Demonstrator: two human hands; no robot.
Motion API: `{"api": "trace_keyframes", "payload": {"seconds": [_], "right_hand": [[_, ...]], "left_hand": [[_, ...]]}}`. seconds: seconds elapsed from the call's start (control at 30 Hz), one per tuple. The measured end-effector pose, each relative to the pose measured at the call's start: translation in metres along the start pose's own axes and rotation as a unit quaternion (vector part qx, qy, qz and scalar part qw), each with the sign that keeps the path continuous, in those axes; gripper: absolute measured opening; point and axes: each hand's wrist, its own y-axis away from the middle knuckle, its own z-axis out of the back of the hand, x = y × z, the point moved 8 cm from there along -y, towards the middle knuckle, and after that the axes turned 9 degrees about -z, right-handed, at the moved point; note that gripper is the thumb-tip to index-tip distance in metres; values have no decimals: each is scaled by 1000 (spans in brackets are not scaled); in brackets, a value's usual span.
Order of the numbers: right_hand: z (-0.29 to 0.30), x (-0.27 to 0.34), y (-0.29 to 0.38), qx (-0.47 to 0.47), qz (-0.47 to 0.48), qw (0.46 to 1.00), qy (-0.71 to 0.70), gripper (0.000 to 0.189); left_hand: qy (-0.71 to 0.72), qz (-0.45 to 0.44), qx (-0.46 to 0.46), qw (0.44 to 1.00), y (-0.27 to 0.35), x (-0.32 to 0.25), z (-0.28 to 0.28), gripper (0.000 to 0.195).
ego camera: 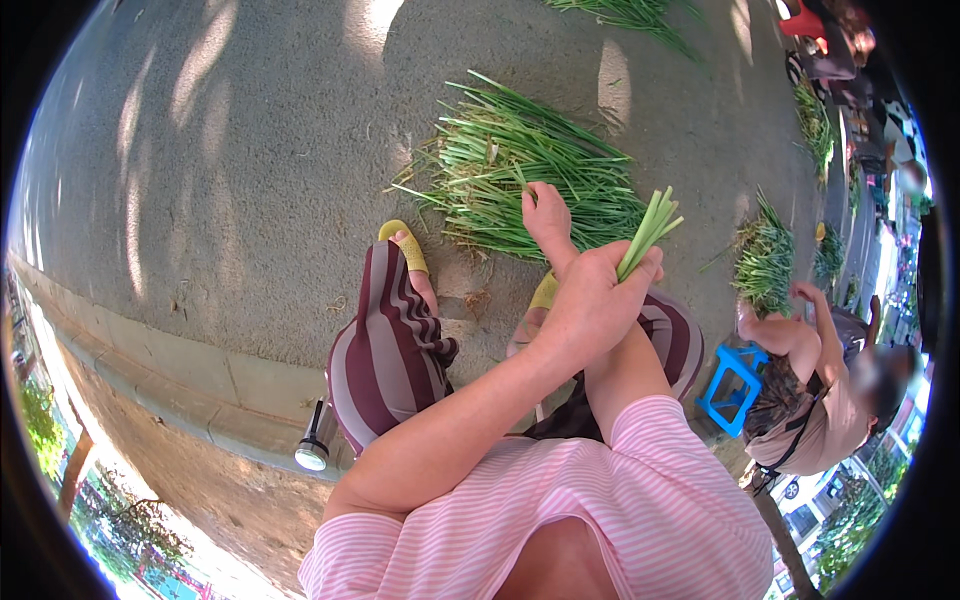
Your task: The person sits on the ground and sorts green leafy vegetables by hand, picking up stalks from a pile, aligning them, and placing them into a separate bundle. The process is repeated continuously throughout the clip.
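Note:
My left hand [600, 300] is closed around a small bunch of pale green stalks [649, 231], whose cut-looking ends point up and right. My left forearm crosses over the right one. Beyond it, my right hand [547, 217] pinches a thin green stalk [523, 178] at the near edge of a large heap of long green leafy stalks [540, 165]. The heap lies on the pavement, with pale ends mostly to the left and some dry, brownish leaves among them. My right fingertips are partly hidden.
Left of my legs, a flashlight [312, 450] rests by the kerb [225, 420]. At right, a person [810, 420] sits near a blue plastic stool [731, 390] and another green heap [765, 259]. More stalks [637, 15] lie at the top.

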Motion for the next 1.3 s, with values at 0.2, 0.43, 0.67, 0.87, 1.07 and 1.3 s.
{"api": "trace_keyframes", "payload": {"seconds": [0.2,0.43,0.67,0.87,1.07,1.3], "right_hand": [[-5,11,-1,6,18,1000,-24,17],[5,17,-33,142,-61,960,-233,20],[101,104,-40,225,-116,852,-459,26],[173,138,4,271,-88,803,-524,28],[196,146,52,273,-71,824,-491,25],[197,160,45,253,-23,877,-408,20]], "left_hand": [[3,-1,-4,1000,-2,-4,1,31],[-12,-10,-29,999,-7,-8,8,30],[57,-28,-114,991,-19,-16,32,20],[143,-100,-231,957,-27,-29,64,14],[124,-103,-279,947,-22,-37,84,20],[123,-107,-290,943,-24,-41,88,25]]}}
